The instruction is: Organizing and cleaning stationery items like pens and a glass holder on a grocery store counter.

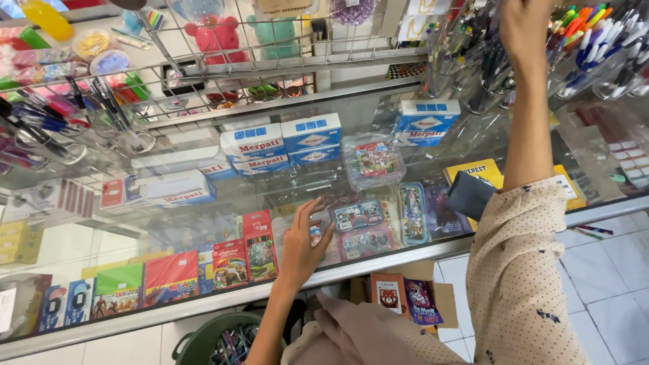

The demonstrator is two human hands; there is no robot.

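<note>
Stationery-shop glass counter (203, 203), viewed from above, with white-and-blue boxes (280, 145) displayed beneath the glass. Left hand (302, 245), fingers spread wide, rests flat on the glass near the metal front edge (169, 307), holding nothing; patterned pencil cases (358, 215) lie just right of it, a dark wallet (470, 195) farther right. Right hand (526, 27) reaches up and far into clear cups of pens (595, 40); its grip cannot be told. Wire rack (223, 61) with pink toy (215, 37) stands behind. Bare glass lies left of the left hand.
</note>
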